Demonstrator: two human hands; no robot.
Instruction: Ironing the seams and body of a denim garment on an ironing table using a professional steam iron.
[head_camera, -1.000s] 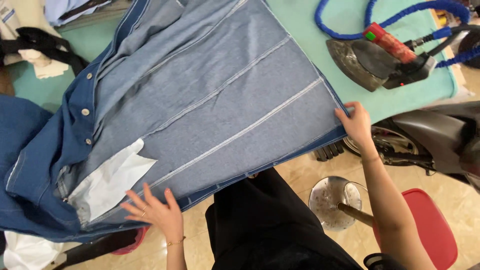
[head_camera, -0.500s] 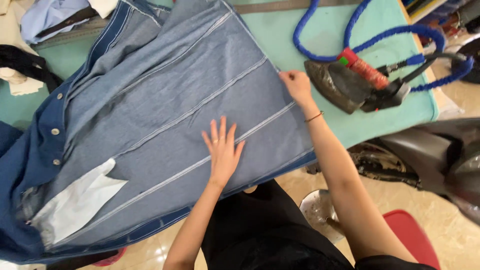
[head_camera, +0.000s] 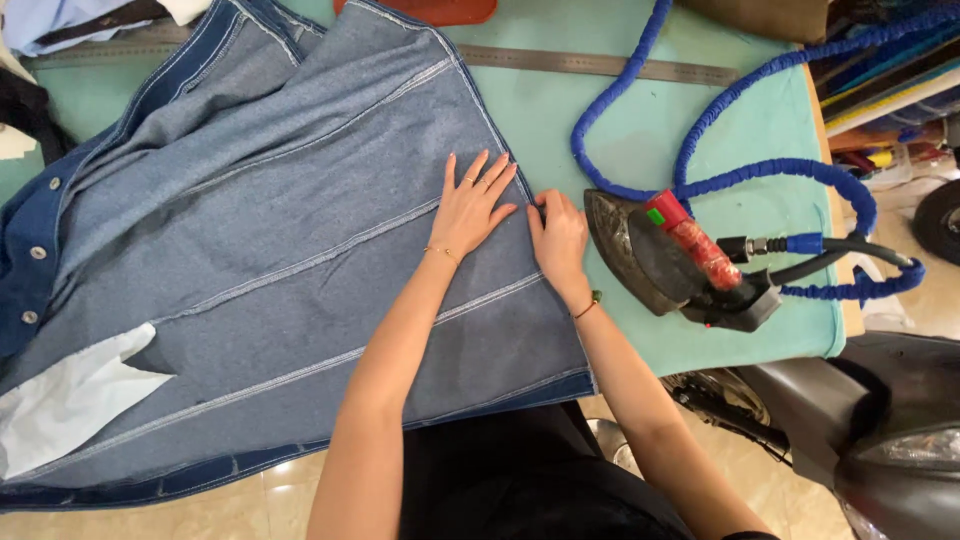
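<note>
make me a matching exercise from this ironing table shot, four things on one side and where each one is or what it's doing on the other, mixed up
Things:
1. left hand
2. right hand
3. iron
4. blue hose

Places or states:
A. looped over the green table cover
B. flat on the denim garment, fingers spread
C. resting on the green cover, right of the denim
D. at the garment's right edge, beside the iron

Pairs: 1-B, 2-D, 3-C, 4-A
</note>
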